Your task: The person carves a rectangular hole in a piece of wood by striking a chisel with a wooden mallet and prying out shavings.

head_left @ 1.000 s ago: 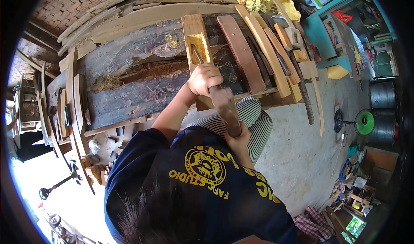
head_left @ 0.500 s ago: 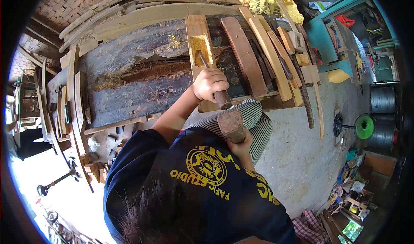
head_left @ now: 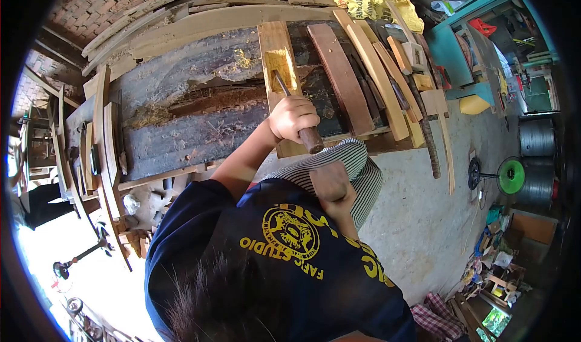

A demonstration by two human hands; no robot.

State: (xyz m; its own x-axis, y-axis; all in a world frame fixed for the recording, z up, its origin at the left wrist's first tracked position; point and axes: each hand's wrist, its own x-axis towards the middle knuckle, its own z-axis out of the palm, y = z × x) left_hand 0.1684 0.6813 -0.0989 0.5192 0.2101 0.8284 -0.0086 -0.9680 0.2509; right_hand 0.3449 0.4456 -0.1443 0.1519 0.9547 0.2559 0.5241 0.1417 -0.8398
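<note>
My left hand (head_left: 294, 118) is wrapped round a chisel (head_left: 310, 140), its wooden handle sticking out toward me. The chisel's metal blade reaches into a hollow cut in a pale wooden block (head_left: 273, 35) on the bench. My right hand (head_left: 339, 205) grips a wooden mallet (head_left: 328, 180) close below the chisel handle. The mallet head is blurred and stands apart from the handle's end. Wood shavings lie in the hollow around the blade tip, which is partly hidden.
A reddish-brown board (head_left: 342, 79) lies right of the block, with long wood strips (head_left: 381, 82) beyond it. The dark, worn bench top (head_left: 181, 136) stretches left. A yellow sack (head_left: 363, 2) lies at the back. A green fan (head_left: 511, 177) stands on the floor at right.
The mallet has dropped slightly back toward my body and right, away from the chisel handle. My left hand and the chisel hold nearly the same place.
</note>
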